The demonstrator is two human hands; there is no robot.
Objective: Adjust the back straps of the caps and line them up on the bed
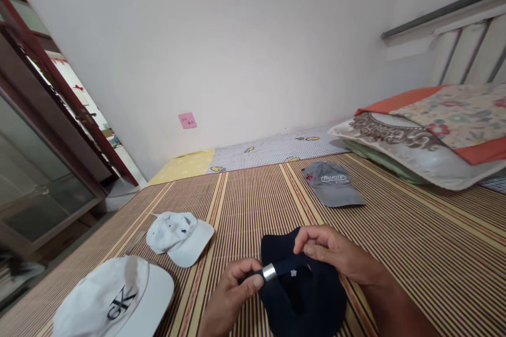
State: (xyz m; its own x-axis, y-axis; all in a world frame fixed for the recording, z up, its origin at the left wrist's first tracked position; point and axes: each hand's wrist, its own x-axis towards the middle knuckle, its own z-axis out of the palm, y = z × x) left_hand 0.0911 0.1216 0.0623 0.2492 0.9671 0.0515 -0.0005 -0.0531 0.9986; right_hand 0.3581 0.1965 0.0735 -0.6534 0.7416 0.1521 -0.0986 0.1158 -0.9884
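A navy baseball cap (316,297) lies on the striped mat with its back strap facing me. A silver metal buckle (269,273) sits on that strap. My left hand (233,289) pinches the strap between thumb and forefinger just left of the buckle. At the cap's upper right, my right hand (342,253) has thumb and fingers closed on the strap's other side, by the cap's edge. Left of my hands rest a white cap with black "CK" letters (114,297) and a smaller pale cap with a dark emblem (179,237).
A grey cap with lettering (334,184) is farther back on the striped mat (245,200). Pillows and folded bedding (419,142) are piled at the right. A pink note (187,120) is stuck on the wall behind. A glass-fronted cabinet (39,168) stands at the left.
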